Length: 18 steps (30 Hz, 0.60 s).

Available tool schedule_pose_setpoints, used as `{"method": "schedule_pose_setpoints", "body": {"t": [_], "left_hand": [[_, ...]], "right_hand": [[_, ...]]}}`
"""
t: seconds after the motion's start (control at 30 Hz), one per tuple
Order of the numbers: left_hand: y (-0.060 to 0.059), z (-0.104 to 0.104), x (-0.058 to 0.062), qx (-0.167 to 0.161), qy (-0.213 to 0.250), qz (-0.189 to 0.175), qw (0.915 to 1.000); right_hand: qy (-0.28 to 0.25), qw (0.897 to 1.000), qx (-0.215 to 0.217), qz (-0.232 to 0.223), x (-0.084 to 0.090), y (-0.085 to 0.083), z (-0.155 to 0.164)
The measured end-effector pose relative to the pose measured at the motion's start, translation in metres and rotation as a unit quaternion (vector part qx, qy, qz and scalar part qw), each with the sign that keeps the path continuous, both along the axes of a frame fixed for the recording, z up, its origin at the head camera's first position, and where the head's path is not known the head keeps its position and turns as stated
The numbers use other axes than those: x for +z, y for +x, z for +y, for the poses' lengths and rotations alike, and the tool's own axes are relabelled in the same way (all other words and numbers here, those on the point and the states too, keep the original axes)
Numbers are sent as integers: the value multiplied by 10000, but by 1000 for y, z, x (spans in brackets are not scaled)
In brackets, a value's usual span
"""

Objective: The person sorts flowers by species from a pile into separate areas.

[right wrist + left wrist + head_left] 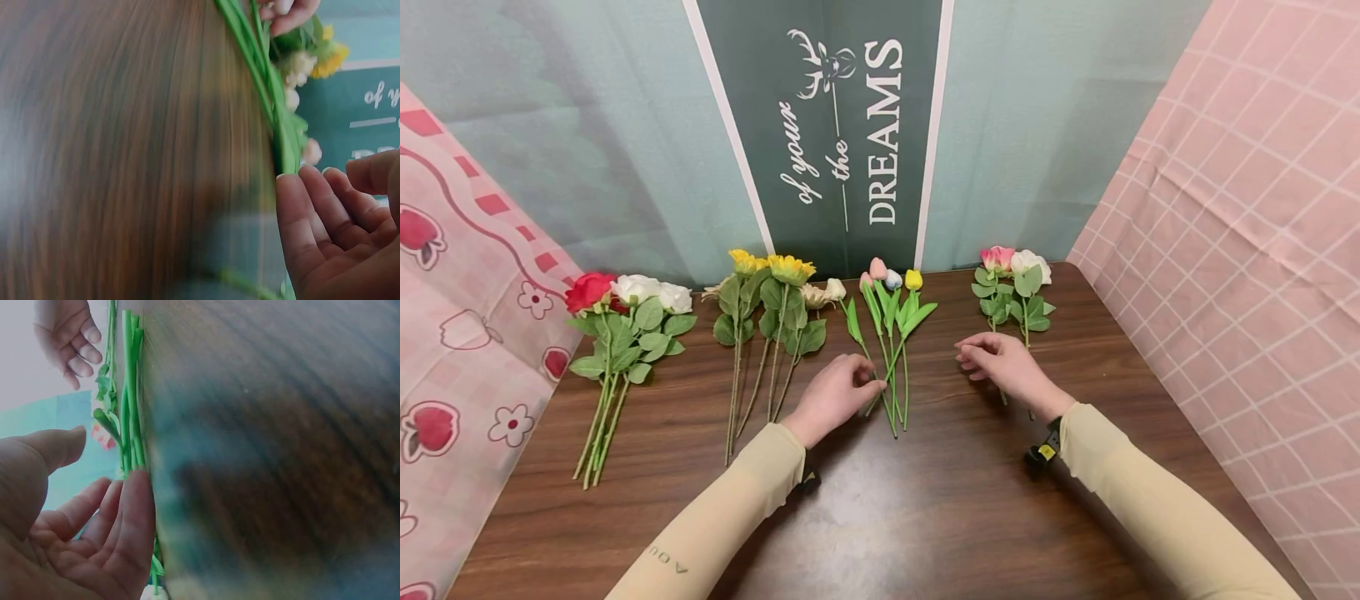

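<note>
Several artificial tulips [891,317] with pink, white, blue and yellow heads lie on the table, their green stems crossing. My left hand [837,393] is beside the lower stems; in the left wrist view its fingers lie near the green stems [130,387], the thumb held apart. Whether the fingertips touch the stems I cannot tell. To the right of the tulips my right hand [1009,367] hovers with loosely bent fingers and holds nothing. It partly covers the stems of a pink rose [997,259] and a white rose [1028,265].
Sunflowers [791,268] and cream flowers lie left of the tulips. Farther left is a bunch with a red rose [591,291] and white roses [638,288]. A brown wooden table [880,525] carries everything; cloths hang behind and at both sides.
</note>
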<state>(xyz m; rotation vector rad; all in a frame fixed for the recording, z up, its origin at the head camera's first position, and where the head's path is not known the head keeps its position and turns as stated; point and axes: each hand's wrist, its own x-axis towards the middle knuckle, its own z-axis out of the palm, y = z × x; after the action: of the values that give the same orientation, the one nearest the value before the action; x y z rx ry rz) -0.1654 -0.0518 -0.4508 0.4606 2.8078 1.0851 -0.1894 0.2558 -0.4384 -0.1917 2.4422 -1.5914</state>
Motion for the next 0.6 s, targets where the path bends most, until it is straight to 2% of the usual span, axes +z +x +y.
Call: {"method": "schedule_pose_setpoints", "body": {"t": [0.13, 0.2, 0.27, 0.33, 0.43, 0.5, 0.6], "left_hand": [[2, 4, 2, -300, -382, 584, 9971], [5, 9, 5, -622, -583, 928, 9920], [8, 17, 8, -1020, -837, 1290, 9828], [12, 26, 12, -1483, -1097, 1602, 9697], [17, 43, 15, -2136, -1512, 2003, 9441], [19, 56, 17, -2490, -1749, 2191, 9270], [22, 76, 22, -2842, -2106, 2422, 9034]], "right_hand": [[344, 9987, -363, 35, -1, -8, 25], [535, 9969, -569, 52, 0, -13, 38], [727, 9943, -776, 67, 0, -19, 53], [865, 9914, -969, 149, 1, -24, 66], [1072, 9865, -1215, 216, 3, -31, 86], [1219, 9839, -1292, 211, 5, -37, 96], [1553, 9800, -1240, 110, 9, -44, 105]]}}
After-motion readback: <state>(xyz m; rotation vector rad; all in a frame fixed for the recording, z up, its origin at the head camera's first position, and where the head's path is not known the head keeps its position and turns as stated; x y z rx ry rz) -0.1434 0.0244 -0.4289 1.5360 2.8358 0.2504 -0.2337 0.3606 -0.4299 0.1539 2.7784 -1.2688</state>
